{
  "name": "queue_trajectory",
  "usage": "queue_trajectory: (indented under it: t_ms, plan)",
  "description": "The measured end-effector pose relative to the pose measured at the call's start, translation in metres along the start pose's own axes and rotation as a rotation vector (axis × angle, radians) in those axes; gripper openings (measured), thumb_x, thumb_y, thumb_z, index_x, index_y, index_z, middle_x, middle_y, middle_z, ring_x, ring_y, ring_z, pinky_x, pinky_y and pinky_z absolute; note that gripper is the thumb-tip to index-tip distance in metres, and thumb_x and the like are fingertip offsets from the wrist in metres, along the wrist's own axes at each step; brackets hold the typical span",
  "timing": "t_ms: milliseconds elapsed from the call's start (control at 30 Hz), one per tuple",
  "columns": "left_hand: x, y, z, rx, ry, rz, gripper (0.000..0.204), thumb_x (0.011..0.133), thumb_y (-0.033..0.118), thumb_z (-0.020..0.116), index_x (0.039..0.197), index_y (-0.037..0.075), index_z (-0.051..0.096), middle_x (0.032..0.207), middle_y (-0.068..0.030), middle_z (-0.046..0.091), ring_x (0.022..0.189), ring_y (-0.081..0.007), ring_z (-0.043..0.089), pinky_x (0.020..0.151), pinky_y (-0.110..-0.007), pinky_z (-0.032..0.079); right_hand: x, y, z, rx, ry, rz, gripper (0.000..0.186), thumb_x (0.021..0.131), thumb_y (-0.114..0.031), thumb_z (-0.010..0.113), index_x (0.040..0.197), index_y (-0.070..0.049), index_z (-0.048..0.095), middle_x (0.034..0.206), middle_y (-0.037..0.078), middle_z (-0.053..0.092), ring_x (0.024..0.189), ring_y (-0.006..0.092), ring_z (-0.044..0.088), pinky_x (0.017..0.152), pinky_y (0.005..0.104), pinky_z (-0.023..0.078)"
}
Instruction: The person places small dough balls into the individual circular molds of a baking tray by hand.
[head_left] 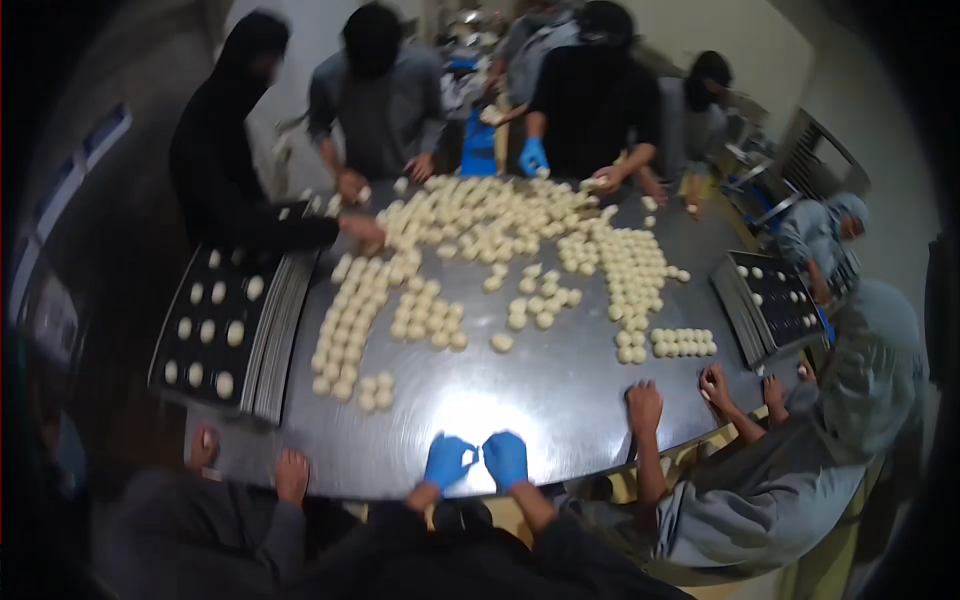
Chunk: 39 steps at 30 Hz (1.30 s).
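My left hand (449, 463), in a blue glove, is low over the near edge of the metal table (560, 420). Its fingers curl toward the thumb, and the pale spot between them could be dough or the shine of the table. Close beside it, my blue-gloved right hand (505, 460) is closed, its palm turned down; whatever it may hold is hidden. Ahead of both hands lies a single dough ball (501, 343). Farther back, round pale dough balls form a large heap (490, 212), with rows at the left (345, 335) and right (635, 285).
Stacked black trays with spaced dough balls stand at the left (207, 305) and right (775, 300) ends. Co-workers surround the table; one reaches a hand (362, 232) into the heap from the left. Other people's hands rest near me at left (292, 475) and right (645, 407).
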<state>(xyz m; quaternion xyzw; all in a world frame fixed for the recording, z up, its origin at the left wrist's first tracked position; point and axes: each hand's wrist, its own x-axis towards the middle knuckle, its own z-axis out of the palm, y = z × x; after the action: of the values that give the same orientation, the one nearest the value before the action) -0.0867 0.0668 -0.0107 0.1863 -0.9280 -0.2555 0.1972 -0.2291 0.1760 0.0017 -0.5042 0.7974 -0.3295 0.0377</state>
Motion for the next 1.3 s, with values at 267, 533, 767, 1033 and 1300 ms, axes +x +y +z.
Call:
queue_trajectory:
  t_ms: [267, 533, 767, 1033, 1300]
  plan:
    - [-0.035, -0.004, -0.013, -0.115, -0.068, -0.118, 0.013, 0.08, 0.028, 0.072, 0.075, 0.016, 0.071, 0.083, -0.0098, 0.067, 0.094, -0.0315, 0.063, 0.091, -0.048, 0.043, -0.048, 0.038, -0.014, -0.152, 0.023, -0.083, 0.014, 0.077, -0.015, 0.069, 0.068, -0.005, 0.066, 0.07, 0.021, 0.061, 0.069, 0.0377, 0.061, 0.065, 0.0462, 0.049]
    - [-0.045, -0.039, -0.038, -0.092, -0.07, -0.164, 0.019, 0.073, 0.03, 0.078, 0.077, 0.013, 0.07, 0.076, -0.0088, 0.065, 0.083, -0.0322, 0.062, 0.085, -0.045, 0.043, -0.032, 0.037, -0.041, -0.295, -0.163, 0.042, 0.013, 0.074, -0.016, 0.067, 0.064, -0.007, 0.065, 0.075, 0.015, 0.062, 0.074, 0.0352, 0.061, 0.069, 0.0471, 0.048]
    - [0.017, -0.029, -0.005, -0.194, 0.191, -0.097, 0.021, 0.072, 0.023, 0.079, 0.072, 0.007, 0.066, 0.072, -0.0118, 0.062, 0.073, -0.0321, 0.059, 0.076, -0.042, 0.045, 0.025, 0.0, -0.022, 0.087, 0.075, 0.046, 0.014, 0.076, -0.017, 0.069, 0.069, -0.006, 0.065, 0.077, 0.016, 0.065, 0.079, 0.0351, 0.062, 0.073, 0.045, 0.049]
    - [-0.005, 0.003, -0.013, -0.045, 0.088, -0.058, 0.006, 0.072, 0.014, 0.077, 0.075, 0.016, 0.073, 0.081, -0.0109, 0.069, 0.081, -0.0335, 0.062, 0.082, -0.045, 0.045, -0.033, -0.001, 0.011, -0.002, 0.119, 0.009, 0.013, 0.077, -0.021, 0.069, 0.069, -0.011, 0.066, 0.071, 0.012, 0.063, 0.074, 0.0322, 0.061, 0.072, 0.0457, 0.046]
    - [-0.059, -0.017, -0.033, -0.074, -0.045, -0.101, 0.014, 0.074, 0.019, 0.078, 0.08, 0.008, 0.071, 0.075, -0.0145, 0.063, 0.081, -0.0349, 0.061, 0.082, -0.042, 0.048, -0.049, 0.037, 0.002, -0.167, -0.069, 0.107, 0.017, 0.081, -0.024, 0.063, 0.075, -0.011, 0.072, 0.082, 0.012, 0.068, 0.08, 0.0321, 0.064, 0.076, 0.0467, 0.05]
